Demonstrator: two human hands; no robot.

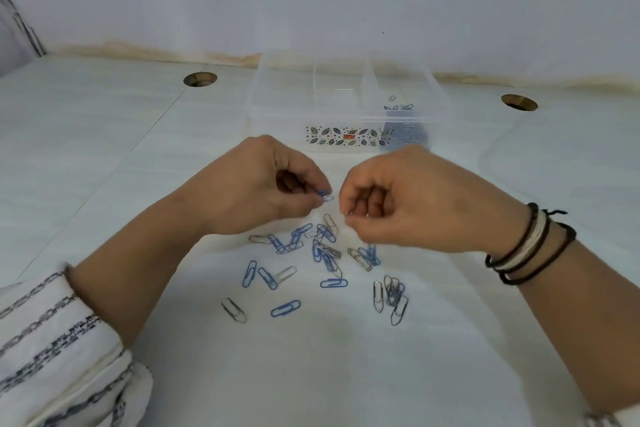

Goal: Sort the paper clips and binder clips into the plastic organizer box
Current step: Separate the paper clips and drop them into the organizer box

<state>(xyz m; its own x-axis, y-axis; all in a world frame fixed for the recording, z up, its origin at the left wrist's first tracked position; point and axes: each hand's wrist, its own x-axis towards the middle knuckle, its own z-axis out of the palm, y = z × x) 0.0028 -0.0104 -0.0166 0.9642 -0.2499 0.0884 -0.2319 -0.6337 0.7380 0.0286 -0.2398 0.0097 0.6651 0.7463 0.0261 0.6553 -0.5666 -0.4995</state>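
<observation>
Several blue and silver paper clips (325, 253) lie scattered on the white table in front of me. My left hand (263, 184) pinches a blue paper clip (323, 195) between thumb and fingers above the pile. My right hand (408, 198) is curled just to its right, its fingertips closed on a silver paper clip (348, 212) that barely shows. Behind both hands stands the clear plastic organizer box (277, 104) with dividers. Its right compartment (401, 107) holds several clips; the left compartments look bare.
The white table (138, 156) has two round cable holes, one at the back left (200, 79) and one at the back right (518, 102). A wall runs close behind the box. A clear plastic lid (554, 163) lies to the right of the box.
</observation>
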